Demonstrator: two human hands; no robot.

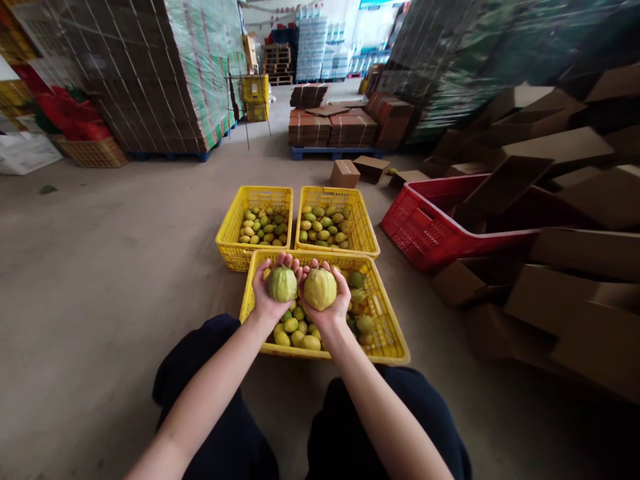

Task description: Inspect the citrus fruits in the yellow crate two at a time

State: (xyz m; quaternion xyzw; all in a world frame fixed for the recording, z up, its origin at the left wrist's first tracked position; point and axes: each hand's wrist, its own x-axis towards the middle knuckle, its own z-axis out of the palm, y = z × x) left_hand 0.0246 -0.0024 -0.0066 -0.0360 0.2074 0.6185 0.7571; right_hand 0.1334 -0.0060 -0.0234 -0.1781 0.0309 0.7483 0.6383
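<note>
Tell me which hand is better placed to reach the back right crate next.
Likely the right hand: cupping the yellower fruit, it lines up with the back right crate, while the left hand, with the greener fruit, faces the back left crate.

Your trousers (pixel 193 347) are a dark navy, almost black in the shaded parts, with a plain look and a soft, rounded outline at the knees. Above the trousers, your left forearm (pixel 227 363) and right forearm (pixel 370 393) are bare as far as they show, slim and tapering toward the wrists. Beyond the trousers, your left hand (pixel 265 307) and right hand (pixel 336 313) are bare too, with slender fingers.
</note>
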